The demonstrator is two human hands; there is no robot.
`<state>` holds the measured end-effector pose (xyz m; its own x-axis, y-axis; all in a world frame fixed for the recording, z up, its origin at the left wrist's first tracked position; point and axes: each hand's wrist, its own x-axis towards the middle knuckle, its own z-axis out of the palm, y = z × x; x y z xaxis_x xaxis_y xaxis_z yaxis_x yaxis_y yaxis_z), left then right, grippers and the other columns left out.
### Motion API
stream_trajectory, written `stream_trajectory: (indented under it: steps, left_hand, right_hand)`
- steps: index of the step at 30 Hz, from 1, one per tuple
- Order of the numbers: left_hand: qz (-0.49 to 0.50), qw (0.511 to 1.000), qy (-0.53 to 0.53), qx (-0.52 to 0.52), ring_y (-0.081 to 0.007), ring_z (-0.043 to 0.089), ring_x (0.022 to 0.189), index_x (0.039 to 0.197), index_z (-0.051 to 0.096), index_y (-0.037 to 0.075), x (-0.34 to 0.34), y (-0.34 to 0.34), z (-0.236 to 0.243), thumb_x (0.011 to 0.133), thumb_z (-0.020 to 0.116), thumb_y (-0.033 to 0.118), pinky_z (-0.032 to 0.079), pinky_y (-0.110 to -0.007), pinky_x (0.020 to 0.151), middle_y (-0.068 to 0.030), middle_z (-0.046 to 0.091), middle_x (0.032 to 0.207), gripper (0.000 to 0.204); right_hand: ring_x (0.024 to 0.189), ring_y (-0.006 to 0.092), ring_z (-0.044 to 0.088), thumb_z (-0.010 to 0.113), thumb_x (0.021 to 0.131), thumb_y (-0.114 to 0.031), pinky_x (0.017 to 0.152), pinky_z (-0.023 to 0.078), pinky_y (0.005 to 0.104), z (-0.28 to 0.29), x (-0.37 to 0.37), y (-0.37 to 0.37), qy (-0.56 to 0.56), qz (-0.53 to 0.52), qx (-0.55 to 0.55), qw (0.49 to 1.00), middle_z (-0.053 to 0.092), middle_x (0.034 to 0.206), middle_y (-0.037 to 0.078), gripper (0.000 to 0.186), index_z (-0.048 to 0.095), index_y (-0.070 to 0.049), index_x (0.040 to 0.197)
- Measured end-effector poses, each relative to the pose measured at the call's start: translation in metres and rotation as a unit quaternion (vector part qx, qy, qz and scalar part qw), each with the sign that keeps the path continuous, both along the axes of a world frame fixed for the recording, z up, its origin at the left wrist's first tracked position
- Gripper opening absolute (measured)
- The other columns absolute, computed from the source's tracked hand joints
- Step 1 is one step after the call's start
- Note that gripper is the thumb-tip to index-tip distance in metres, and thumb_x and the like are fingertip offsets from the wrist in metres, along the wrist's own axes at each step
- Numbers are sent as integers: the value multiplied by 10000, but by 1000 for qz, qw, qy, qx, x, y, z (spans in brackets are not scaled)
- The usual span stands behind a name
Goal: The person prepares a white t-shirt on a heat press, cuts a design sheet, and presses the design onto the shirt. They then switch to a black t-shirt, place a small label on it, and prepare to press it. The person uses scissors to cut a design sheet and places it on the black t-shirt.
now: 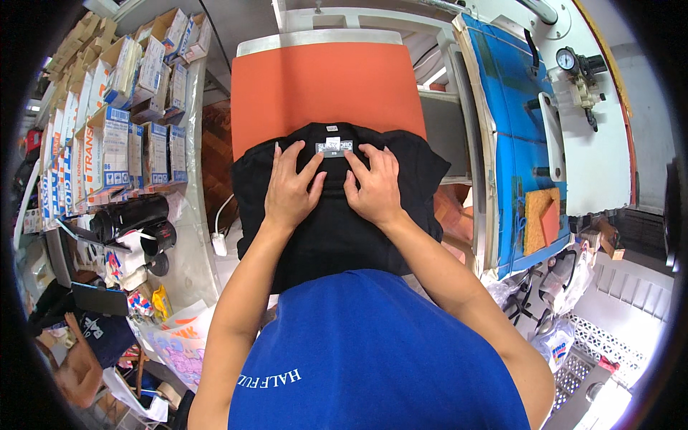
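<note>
Blk shirt (330,229) lies mid-frame, partly over the orange board (322,89). My L hand (292,190) and R hand (377,190) rest on it, fingers spread, gripping nothing, index tips at the label (334,148). Prob. light, soft, floppy, creases easily; best held at both shoulders, approx. level.

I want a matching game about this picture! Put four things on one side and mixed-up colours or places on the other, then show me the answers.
Things:
1. Spread-out shirt
2. Flat board
3. Round gauge
4. Left hand

Colours and places:
A. At the upper right, by a white panel
B. Touching the cloth, with fingers near the label
C. Black
D. Orange

Right pairs:
1-C, 2-D, 3-A, 4-B
</note>
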<state>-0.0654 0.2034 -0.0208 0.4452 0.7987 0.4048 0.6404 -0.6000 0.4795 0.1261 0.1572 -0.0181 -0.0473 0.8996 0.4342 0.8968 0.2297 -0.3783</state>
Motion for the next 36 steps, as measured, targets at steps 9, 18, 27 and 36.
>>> stream_trajectory:
  steps: [9, 18, 27, 36]
  left_hand:
    - [-6, 1000, -6, 7, -368, 528, 1231, 1176, 681, 85, 0, 1, -2, 800, 767, 162, 357, -587, 1111, -216, 538, 1272, 393]
    - [-3, 1000, -11, -2, -375, 529, 1227, 1171, 692, 90, 0, 1, 0, 798, 768, 136, 371, -592, 1100, -207, 532, 1290, 384]
    - [4, 1000, -10, 0, -366, 535, 1227, 1167, 683, 81, 0, 1, 1, 790, 773, 151, 370, -580, 1103, -207, 544, 1267, 394]
    - [2, 1000, -17, 7, -378, 535, 1222, 1166, 684, 68, 0, 0, 0, 784, 777, 138, 369, -587, 1103, -205, 538, 1285, 399]
  right_hand:
    - [1099, 345, 549, 677, 785, -162, 1062, 360, 556, -1, 1, 0, 16, 0, -6, 1000, 576, 1168, 175, 382, 680, -69, 1156]
    - [1077, 336, 549, 677, 785, -145, 1049, 374, 542, -2, 1, 1, 7, -2, -7, 1000, 564, 1169, 154, 402, 667, -79, 1182]
    - [1081, 350, 547, 670, 787, -160, 1062, 356, 553, -1, 0, 1, 5, 0, -11, 1000, 568, 1167, 170, 405, 660, -69, 1182]
    - [1089, 342, 540, 669, 787, -155, 1055, 360, 547, -2, 0, -1, 8, -3, -7, 1000, 560, 1175, 162, 404, 663, -75, 1182]
